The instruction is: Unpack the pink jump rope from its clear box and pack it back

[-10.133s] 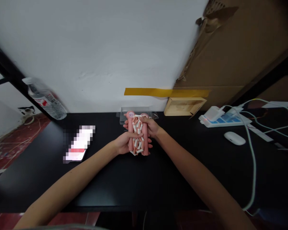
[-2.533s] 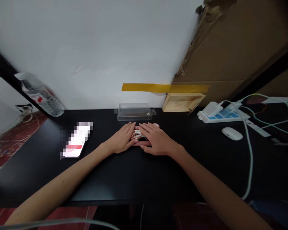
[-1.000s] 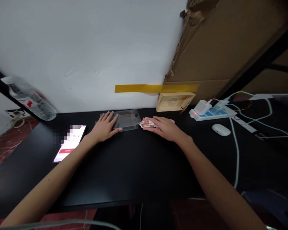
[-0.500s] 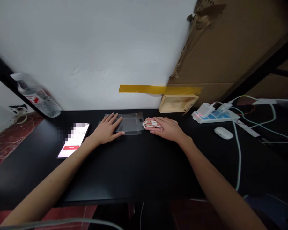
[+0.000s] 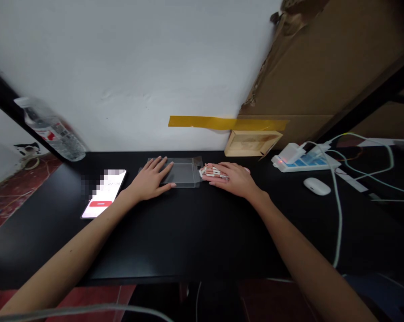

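My left hand (image 5: 150, 180) lies flat with its fingers spread on a clear plastic box (image 5: 184, 173), which rests flat on the black table (image 5: 175, 241). At the box's right end a flap stands near a pile of slim pink sticks with white ends (image 5: 212, 171). Over the right part of that pile rests my right hand (image 5: 237, 180), palm down and fingers stretched out; it hides some of the sticks. What exactly the sticks are, I cannot tell.
A lit phone (image 5: 104, 197) and a plastic bottle (image 5: 59, 134) are on the left. On the right are a power strip (image 5: 302, 162) with cables and a white mouse (image 5: 316, 186). A shallow wooden frame (image 5: 252, 144) leans at the back beneath yellow tape (image 5: 205, 121).
The view has shifted slightly. Both hands keep their places on the box and the sticks.
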{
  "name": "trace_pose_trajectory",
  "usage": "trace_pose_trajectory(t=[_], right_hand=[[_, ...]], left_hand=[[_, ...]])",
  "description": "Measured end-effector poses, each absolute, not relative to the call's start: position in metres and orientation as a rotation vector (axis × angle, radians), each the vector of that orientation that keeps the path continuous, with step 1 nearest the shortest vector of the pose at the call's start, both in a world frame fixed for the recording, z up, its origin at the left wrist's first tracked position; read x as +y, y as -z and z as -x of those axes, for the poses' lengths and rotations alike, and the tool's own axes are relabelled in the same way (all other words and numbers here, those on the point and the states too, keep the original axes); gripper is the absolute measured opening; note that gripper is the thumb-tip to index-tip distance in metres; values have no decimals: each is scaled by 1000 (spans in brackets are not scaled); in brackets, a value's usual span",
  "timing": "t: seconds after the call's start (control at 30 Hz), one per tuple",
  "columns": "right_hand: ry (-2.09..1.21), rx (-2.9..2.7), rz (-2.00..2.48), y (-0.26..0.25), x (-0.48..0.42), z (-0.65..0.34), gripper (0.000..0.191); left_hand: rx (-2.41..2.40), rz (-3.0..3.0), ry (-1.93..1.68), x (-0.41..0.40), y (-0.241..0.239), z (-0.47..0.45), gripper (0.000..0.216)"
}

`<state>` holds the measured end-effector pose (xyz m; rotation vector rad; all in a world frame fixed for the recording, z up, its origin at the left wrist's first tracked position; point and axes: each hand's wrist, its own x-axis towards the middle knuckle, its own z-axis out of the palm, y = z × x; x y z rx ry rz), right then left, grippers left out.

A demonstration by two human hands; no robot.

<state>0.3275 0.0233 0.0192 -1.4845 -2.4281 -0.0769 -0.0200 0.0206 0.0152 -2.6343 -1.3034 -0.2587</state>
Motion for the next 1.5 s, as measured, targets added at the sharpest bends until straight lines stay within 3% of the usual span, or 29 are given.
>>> trace_pose_trajectory(t=[1.0, 1.37, 1.5], right_hand=[[-51, -2505, 1159, -25, 13, -316, 61], [18, -2549, 1297, -23, 20, -323, 80], [0, -2551, 1316, -24, 21, -324, 78]], left_hand=[[-1300, 2680, 277, 15, -17, 18, 77], [-1199, 2770, 275, 16, -24, 24, 78], [-1220, 2769, 260, 16, -24, 23, 78]])
